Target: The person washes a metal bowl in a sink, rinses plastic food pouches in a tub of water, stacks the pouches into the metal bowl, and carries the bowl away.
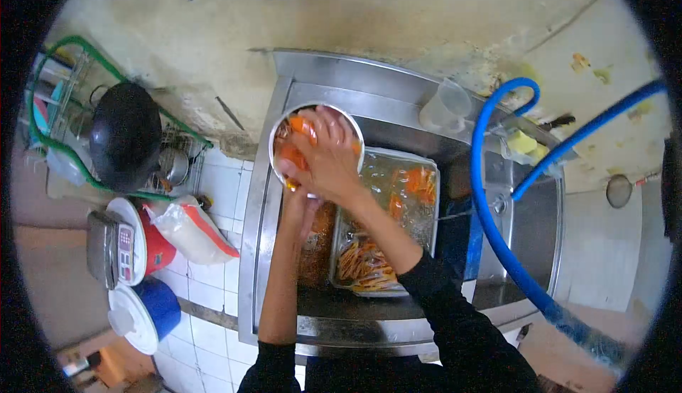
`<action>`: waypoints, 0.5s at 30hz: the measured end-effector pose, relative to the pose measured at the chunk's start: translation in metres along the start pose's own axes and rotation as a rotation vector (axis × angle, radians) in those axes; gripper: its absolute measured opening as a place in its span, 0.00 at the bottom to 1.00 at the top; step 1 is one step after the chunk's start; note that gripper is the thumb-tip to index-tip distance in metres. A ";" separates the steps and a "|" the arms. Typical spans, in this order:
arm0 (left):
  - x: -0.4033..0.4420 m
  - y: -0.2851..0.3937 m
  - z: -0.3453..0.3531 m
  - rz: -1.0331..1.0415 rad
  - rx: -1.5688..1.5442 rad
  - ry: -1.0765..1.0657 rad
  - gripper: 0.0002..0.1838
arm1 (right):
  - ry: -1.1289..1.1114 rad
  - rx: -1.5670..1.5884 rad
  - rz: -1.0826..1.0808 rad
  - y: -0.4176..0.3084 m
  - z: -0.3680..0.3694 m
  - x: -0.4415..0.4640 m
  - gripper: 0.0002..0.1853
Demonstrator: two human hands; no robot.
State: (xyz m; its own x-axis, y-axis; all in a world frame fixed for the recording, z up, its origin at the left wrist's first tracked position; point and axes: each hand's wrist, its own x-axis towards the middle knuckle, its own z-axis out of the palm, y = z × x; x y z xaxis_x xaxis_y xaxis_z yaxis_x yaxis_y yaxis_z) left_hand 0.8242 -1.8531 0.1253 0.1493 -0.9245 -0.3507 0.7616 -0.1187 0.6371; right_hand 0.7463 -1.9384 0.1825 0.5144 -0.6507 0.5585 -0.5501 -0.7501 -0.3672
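A round white-rimmed bowl (275,153) with orange pieces in it is held over the left part of the metal sink (266,251). My right hand (323,148) reaches into the bowl, its fingers spread over the orange pieces (303,128). Under the bowl's near edge is my left hand (307,205), which supports it from below; most of its fingers are hidden. A rectangular tray (436,215) of water lies in the sink, with orange pieces at its upper right and thin, pale orange strips (366,265) at its near end.
A thick blue hose (483,173) arches over the sink's right side. A clear plastic jug (446,106) stands on the back ledge. At left are a black wok (126,137), a dish rack, a plastic bag (188,233), a scale (126,251) and a blue bucket (160,306).
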 end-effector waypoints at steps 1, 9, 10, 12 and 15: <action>-0.020 0.002 0.018 -0.018 0.026 0.083 0.32 | -0.046 -0.039 0.006 -0.004 -0.008 -0.010 0.23; -0.114 -0.087 0.031 -0.296 0.042 -0.070 0.21 | -0.158 -0.260 0.189 -0.023 -0.102 -0.103 0.25; -0.128 -0.098 0.040 -0.315 0.018 -0.077 0.20 | -0.211 -0.274 0.241 -0.025 -0.115 -0.120 0.26; -0.146 -0.119 0.056 -0.357 0.002 -0.117 0.19 | -0.210 -0.354 0.247 -0.020 -0.134 -0.155 0.30; -0.179 -0.151 0.075 -0.470 0.006 -0.183 0.19 | -0.234 -0.285 0.357 -0.013 -0.168 -0.211 0.30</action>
State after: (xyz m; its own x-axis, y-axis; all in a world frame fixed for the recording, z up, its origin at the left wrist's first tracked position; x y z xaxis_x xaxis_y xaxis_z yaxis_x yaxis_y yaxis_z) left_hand 0.6354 -1.6973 0.1434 -0.3218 -0.8190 -0.4750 0.7165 -0.5386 0.4432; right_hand 0.5349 -1.7718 0.1943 0.3770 -0.8941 0.2419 -0.8592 -0.4351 -0.2692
